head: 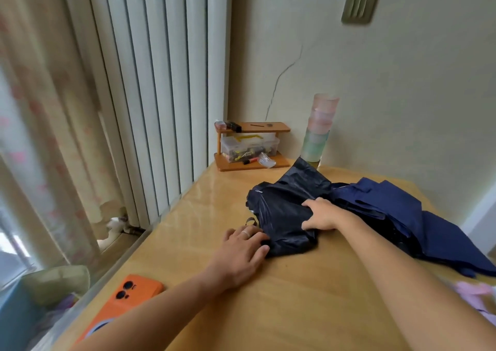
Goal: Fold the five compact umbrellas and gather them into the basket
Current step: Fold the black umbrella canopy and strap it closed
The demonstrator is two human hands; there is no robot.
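A black compact umbrella (pixel 281 203) lies crumpled on the wooden table (pixel 214 203), its canopy loose and its strap loop sticking out at the left. My left hand (pixel 241 248) rests at its near left end, fingers on the fabric by the strap. My right hand (pixel 322 215) presses down on the canopy's middle, fingers spread and slightly bent over the cloth. A navy blue umbrella (pixel 402 216) lies unfolded right behind it, stretching to the right. A bit of pink umbrella fabric (pixel 475 294) shows at the right edge. No basket is in view.
An orange phone (pixel 126 302) lies near the table's left front edge. A small wooden shelf (pixel 252 146) with a clear box stands at the back by the wall, beside a stack of pastel cups (pixel 319 130). A radiator and curtain stand to the left.
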